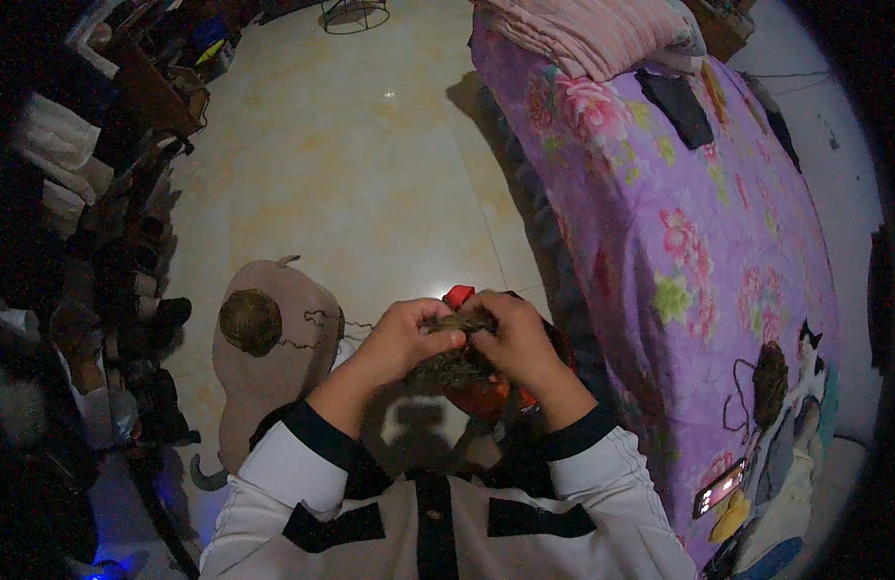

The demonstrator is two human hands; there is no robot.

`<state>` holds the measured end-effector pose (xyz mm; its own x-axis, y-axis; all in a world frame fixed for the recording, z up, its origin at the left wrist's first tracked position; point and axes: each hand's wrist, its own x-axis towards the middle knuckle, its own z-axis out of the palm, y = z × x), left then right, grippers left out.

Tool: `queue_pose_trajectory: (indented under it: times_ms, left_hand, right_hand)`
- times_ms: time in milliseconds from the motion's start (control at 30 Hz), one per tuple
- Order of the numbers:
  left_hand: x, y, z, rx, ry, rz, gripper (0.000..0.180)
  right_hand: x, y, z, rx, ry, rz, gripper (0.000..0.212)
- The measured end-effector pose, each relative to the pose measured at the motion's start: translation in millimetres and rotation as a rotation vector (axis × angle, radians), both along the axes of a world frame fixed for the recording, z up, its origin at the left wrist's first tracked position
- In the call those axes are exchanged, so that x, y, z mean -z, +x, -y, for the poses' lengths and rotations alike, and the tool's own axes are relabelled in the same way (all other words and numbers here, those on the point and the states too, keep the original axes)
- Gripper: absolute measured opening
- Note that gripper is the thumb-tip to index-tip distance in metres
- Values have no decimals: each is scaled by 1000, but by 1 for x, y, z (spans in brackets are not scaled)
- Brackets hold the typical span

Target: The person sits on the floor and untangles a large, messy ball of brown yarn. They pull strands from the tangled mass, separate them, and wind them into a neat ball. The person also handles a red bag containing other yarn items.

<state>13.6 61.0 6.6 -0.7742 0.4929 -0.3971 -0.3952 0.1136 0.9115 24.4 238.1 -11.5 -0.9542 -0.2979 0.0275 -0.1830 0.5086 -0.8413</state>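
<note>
Both hands meet in front of my lap around a dark olive-brown knitted piece point(452, 365), which hangs below the fingers. My left hand point(409, 336) pinches its upper edge between thumb and fingers. Close beside it, my right hand point(513, 333) grips the same edge with curled fingers. Whether a needle or hook is among the fingers I cannot make out. A yarn ball point(251, 321) of the same colour sits on a beige padded seat point(273, 377) to the left. From it a crinkled strand runs toward my left hand. Something red point(458, 295) shows just beyond the hands.
On the right, a bed with a purple floral sheet point(650, 261) bears folded pink bedding point(602, 39), a dark cloth point(679, 106), a brown yarn bundle point(770, 382) and a lit phone point(720, 487). Shoes point(147, 309) line the left side. A wire-frame stand point(354, 14) is far ahead.
</note>
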Motion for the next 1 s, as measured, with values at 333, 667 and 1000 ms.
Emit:
queue_pose_trajectory:
  times_ms: [333, 667, 1000]
  left_hand:
    - [29, 3, 11, 175, -212, -672, 15]
    - [28, -8, 12, -480, -297, -361, 21]
    - [16, -1, 9, -128, 559, 331, 32]
  right_hand:
    - [12, -20, -37, 601, 218, -296, 25]
    - [-21, 5, -10, 41, -908, 627, 44]
    - [0, -4, -13, 87, -410, 391, 58]
